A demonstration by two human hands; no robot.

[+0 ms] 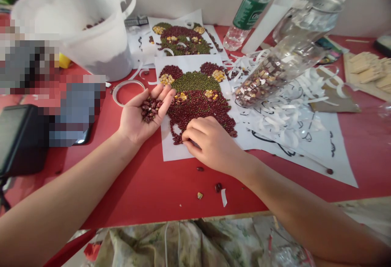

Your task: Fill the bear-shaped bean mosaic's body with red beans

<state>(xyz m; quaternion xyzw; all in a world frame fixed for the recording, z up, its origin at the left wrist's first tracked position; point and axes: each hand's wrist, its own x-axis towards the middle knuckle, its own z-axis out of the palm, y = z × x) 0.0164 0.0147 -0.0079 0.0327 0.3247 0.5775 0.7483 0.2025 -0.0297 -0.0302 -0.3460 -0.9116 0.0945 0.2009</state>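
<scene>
Palm up and cupped, my left hand (137,116) holds a small heap of dark red kidney beans (151,109) beside the picture's left edge. A bean picture (198,96) on white paper shows an animal face, with a green bean forehead, red bean ears and lower face, and yellow corn kernels at eyes and ears. My right hand (210,143) rests over the picture's lower part, fingers curled down and pinched together. Its fingertips are hidden, so what they hold, if anything, does not show. Near the left fingers lies a roll of tape (117,96).
A white bucket (100,43) stands back left near a phone (71,112) and a black box (23,141). Behind is a second bean picture (183,39). At right are a plastic bottle of beans (262,79), a green-labelled bottle (249,10) and paper strips (284,120).
</scene>
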